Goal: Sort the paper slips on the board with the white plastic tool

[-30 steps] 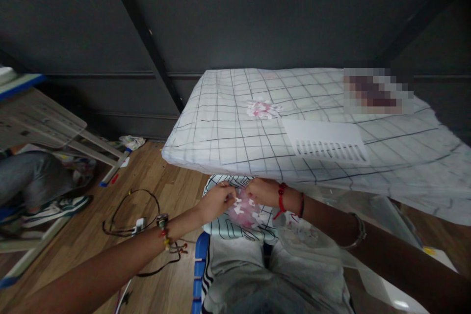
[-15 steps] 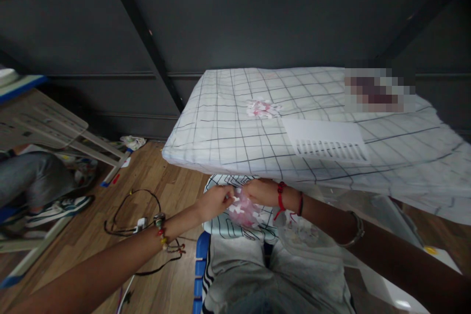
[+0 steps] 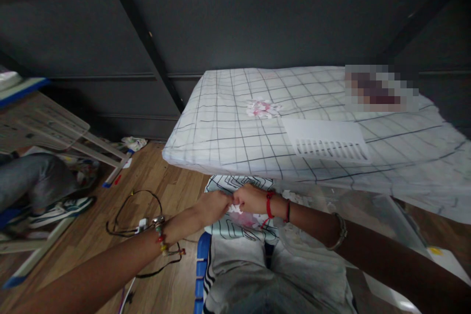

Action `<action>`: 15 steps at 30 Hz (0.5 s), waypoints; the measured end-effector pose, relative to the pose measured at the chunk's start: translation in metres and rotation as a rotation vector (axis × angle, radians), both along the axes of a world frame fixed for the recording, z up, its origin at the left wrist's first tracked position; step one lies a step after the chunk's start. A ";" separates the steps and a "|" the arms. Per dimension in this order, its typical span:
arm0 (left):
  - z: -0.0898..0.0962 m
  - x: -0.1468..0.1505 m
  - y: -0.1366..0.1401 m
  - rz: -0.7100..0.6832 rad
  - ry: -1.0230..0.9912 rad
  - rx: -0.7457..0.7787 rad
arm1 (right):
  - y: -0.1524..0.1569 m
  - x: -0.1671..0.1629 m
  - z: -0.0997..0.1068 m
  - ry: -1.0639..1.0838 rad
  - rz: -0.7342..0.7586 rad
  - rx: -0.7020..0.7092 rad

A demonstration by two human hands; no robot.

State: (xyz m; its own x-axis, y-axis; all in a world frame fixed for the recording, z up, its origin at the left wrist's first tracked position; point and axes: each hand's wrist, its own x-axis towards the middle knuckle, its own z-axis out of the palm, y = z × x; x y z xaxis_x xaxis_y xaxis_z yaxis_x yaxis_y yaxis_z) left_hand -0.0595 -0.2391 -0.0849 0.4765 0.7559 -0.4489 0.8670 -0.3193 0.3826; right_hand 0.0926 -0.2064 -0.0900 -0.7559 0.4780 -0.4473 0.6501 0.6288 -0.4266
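your left hand [image 3: 216,205] and right hand [image 3: 248,198] meet, each grip curled closed, what they pinch hidden, over the pink-and-white bundle [image 3: 244,219] on the patterned cushion [image 3: 225,229]; a slotted white sheet [image 3: 326,134] lies on the cloth-covered desk [image 3: 217,135].

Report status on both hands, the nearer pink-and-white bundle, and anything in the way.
Left hand, right hand: close together, grip unclear. Pink-and-white bundle: on patterned cushion. Hands partly block view of it.

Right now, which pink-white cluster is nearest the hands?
The pink-white cluster over the pale black-lined cushion; the other lies farther off, on white checked cloth.
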 end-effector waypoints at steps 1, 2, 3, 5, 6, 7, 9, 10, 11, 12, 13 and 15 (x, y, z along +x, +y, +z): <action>0.002 0.000 0.000 -0.009 0.041 0.012 | -0.001 -0.001 -0.001 -0.017 0.001 0.002; 0.004 0.001 0.000 -0.020 0.082 0.026 | -0.002 -0.002 -0.002 -0.034 0.001 0.003; 0.005 0.001 0.001 -0.032 0.119 0.041 | -0.004 -0.003 -0.002 -0.051 0.000 0.006; 0.006 0.001 0.001 -0.051 0.164 0.056 | -0.006 -0.003 -0.001 -0.082 -0.009 0.012; 0.005 0.001 0.001 -0.059 0.178 0.061 | -0.007 -0.004 -0.001 -0.095 -0.015 0.015; 0.004 0.000 0.002 -0.067 0.188 0.064 | -0.007 -0.004 0.000 -0.106 -0.021 0.018; 0.001 0.000 0.002 -0.077 0.198 0.068 | -0.008 -0.005 0.001 -0.123 -0.032 0.022; -0.001 0.000 0.003 -0.079 0.200 0.070 | -0.009 -0.006 0.002 -0.128 -0.037 0.024; -0.001 0.000 0.003 -0.080 0.200 0.073 | -0.009 -0.007 0.002 -0.130 -0.043 0.025; -0.002 0.000 0.003 -0.080 0.198 0.075 | -0.009 -0.008 0.002 -0.132 -0.050 0.026; -0.002 0.000 0.004 -0.081 0.194 0.076 | -0.009 -0.008 0.002 -0.131 -0.056 0.025; -0.001 -0.001 0.004 -0.081 0.184 0.075 | -0.010 -0.009 0.002 -0.123 -0.067 0.017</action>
State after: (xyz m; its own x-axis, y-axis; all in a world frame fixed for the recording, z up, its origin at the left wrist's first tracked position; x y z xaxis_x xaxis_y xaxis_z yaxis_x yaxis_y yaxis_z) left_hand -0.0600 -0.2348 -0.0860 0.4522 0.7532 -0.4778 0.8904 -0.4127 0.1921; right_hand 0.0832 -0.2159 -0.0883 -0.6617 0.5341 -0.5262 0.7379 0.5883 -0.3308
